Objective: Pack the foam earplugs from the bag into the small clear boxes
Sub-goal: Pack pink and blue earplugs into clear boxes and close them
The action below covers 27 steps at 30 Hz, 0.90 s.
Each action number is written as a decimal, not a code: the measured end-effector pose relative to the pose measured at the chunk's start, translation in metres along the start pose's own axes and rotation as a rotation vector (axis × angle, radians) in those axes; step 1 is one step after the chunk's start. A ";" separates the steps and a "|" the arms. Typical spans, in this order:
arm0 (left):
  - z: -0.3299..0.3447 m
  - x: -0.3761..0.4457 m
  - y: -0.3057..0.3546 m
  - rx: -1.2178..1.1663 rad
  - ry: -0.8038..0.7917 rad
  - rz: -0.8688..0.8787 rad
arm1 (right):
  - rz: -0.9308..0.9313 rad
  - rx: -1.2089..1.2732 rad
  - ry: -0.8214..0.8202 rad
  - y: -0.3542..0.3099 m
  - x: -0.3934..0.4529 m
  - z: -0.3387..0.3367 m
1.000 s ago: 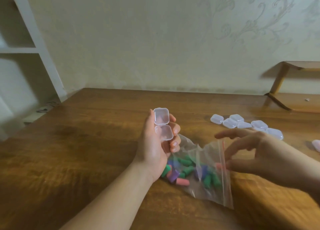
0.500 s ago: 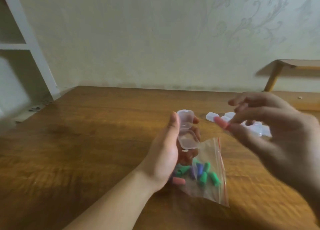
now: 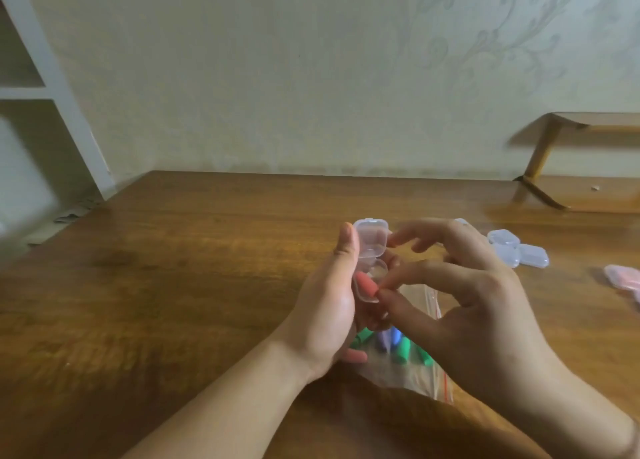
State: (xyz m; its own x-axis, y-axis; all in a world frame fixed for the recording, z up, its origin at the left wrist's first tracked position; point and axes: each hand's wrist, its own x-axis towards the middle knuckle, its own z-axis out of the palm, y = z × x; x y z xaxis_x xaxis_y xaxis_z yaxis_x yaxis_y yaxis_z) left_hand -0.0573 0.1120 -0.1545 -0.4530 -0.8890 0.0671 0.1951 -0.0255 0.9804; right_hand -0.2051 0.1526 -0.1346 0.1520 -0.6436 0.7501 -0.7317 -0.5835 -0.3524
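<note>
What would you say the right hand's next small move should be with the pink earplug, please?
Probably press the pink earplug fully down into the open clear box and let go. The right hand pinches its end, and it seems to sit only partly in the lower half, which the left hand holds with the lid hinged up. The bag of earplugs lies below.
</note>
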 end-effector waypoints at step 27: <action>-0.024 0.015 0.009 -0.860 0.408 -0.003 | 0.363 -0.150 -0.814 0.017 0.006 -0.044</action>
State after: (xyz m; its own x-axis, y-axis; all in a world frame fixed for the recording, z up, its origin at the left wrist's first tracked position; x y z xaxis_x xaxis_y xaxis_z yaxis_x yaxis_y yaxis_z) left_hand -0.0412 0.0877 -0.1488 -0.1476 -0.9753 -0.1640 0.8417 -0.2110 0.4971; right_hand -0.2452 0.1604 -0.1112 0.2763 -0.9602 -0.0407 -0.8964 -0.2422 -0.3712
